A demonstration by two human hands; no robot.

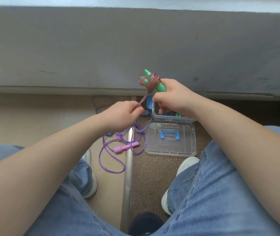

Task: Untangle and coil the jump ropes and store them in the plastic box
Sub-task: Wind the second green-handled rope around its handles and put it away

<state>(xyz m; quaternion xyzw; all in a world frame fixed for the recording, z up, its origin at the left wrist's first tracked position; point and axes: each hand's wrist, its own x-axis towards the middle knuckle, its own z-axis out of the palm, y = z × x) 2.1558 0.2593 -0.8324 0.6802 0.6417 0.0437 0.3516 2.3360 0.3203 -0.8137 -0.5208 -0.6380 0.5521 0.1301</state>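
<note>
Knees: two denim-clad legs filled the bottom of the view, with two white shoes (187,165) planted on the floor beyond them.
Right hand: the right hand (171,97) was closed in a fist round the green handles (159,86), held bunched together above the box.
Left hand: the left hand (120,114) pinched the free run of the red rope (150,80) between thumb and fingertips, its other fingers curled.
Key relation: the rope ran taut from the left hand's pinch, up and to the right, to the wraps on the handles. The handles' long axis pointed up and away from the person, tilted left. The left hand was nearer the loose end, so the next wrap appeared to fall to it.
Plastic box: the clear plastic box (170,118) stood open on the floor directly below the right hand, its lid (154,143) lying flat on the near side.
Other ropes: a purple rope (112,167) with a pink handle (126,147) and a braided rope (101,99) lay loose and crossed left of the box.
Count: three ropes, one box, one lid; at least two green handles, it seemed; one pink handle seen plainly.
Progress: one rope was nearly coiled, judging by the wraps; none could be seen stored.
</note>
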